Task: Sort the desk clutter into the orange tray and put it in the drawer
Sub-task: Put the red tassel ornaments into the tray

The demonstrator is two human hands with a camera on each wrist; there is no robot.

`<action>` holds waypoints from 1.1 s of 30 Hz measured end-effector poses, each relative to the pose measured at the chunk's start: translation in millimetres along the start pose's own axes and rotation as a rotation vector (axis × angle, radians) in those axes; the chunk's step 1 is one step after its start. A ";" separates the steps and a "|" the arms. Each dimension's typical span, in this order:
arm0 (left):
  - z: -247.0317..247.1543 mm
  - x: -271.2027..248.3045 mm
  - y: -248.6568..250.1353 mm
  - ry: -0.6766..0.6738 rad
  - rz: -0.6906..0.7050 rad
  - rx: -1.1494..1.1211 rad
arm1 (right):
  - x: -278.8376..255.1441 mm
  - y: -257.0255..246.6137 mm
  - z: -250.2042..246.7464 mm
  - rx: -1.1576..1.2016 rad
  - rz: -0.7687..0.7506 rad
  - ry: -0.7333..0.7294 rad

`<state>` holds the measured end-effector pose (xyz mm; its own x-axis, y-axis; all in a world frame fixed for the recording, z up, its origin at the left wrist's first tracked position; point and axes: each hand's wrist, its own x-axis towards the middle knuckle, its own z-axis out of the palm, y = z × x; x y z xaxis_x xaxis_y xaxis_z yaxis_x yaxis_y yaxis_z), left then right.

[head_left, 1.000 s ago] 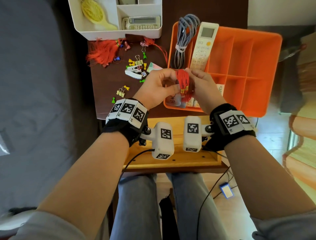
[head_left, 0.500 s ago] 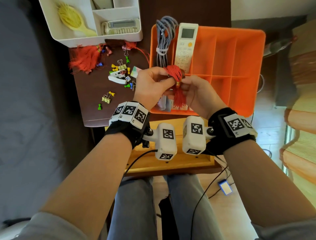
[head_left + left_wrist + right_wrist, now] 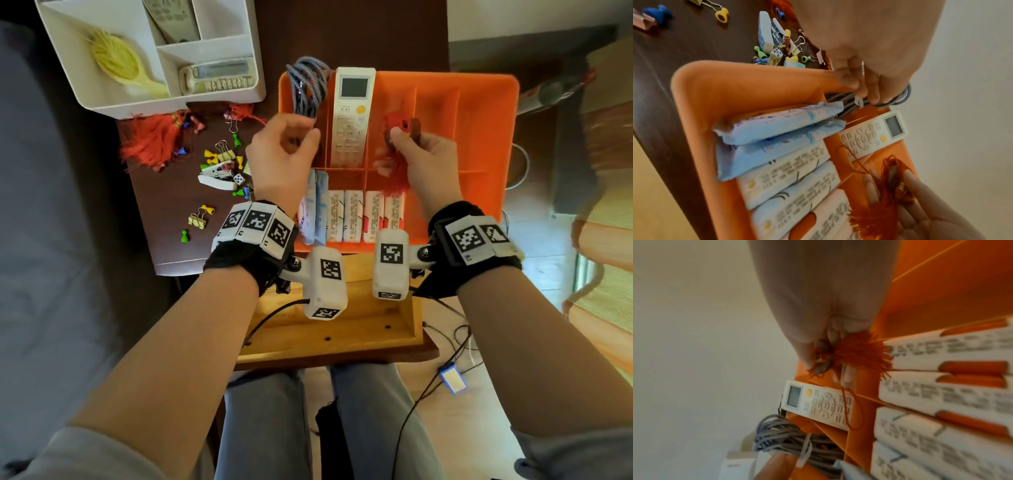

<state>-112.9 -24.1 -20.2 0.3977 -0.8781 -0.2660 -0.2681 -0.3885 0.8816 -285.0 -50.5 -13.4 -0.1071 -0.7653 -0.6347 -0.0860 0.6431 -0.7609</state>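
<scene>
Over the orange tray [image 3: 493,113], our right hand [image 3: 424,161] pinches a red tassel [image 3: 394,174]; left hand [image 3: 281,154] loosely curled, empty. Step: binning it. Next: lower into a free compartment.

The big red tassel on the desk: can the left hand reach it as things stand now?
Probably yes. The left hand holds nothing, and the big red tassel lies uncovered on the desk to its left, with only small clips and pawns between them.

The tray [image 3: 479,102] is bright orange, the tassel [image 3: 394,178] red, the remote [image 3: 351,116] white with a yellow button. The cable [image 3: 308,85] is speckled grey, the desk [image 3: 171,205] dark brown.
</scene>
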 end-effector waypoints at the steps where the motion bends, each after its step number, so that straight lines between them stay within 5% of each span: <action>1: -0.2 2.5 -2.7 0.054 0.001 0.039 | 4.7 -0.9 0.1 -0.062 -0.026 0.041; 6: 0.8 9.4 -16.2 0.193 -0.040 0.153 | 26.6 -2.5 5.5 -0.380 -0.155 0.148; 17: 0.7 10.2 -18.7 0.159 -0.017 0.223 | 44.1 -0.8 14.8 -0.744 -0.153 0.140; 22: 1.3 10.1 -22.0 0.169 -0.011 0.216 | 27.7 0.6 -2.6 -0.872 -0.377 0.270; 25: 0.6 9.8 -23.3 0.178 0.000 0.205 | 26.3 10.7 -11.9 -0.831 -0.562 0.164; 29: -0.5 9.0 -24.9 0.158 0.017 0.203 | 24.8 17.6 -13.5 -0.994 -0.575 -0.110; 33: -1.4 9.0 -26.7 0.154 0.034 0.197 | 22.4 12.2 -10.1 -1.262 -0.577 -0.167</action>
<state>-100.9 -21.2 -45.6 0.5105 -0.8445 -0.1620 -0.4434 -0.4199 0.7919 -298.5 -59.5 -35.5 0.3590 -0.8638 -0.3535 -0.9095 -0.2387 -0.3402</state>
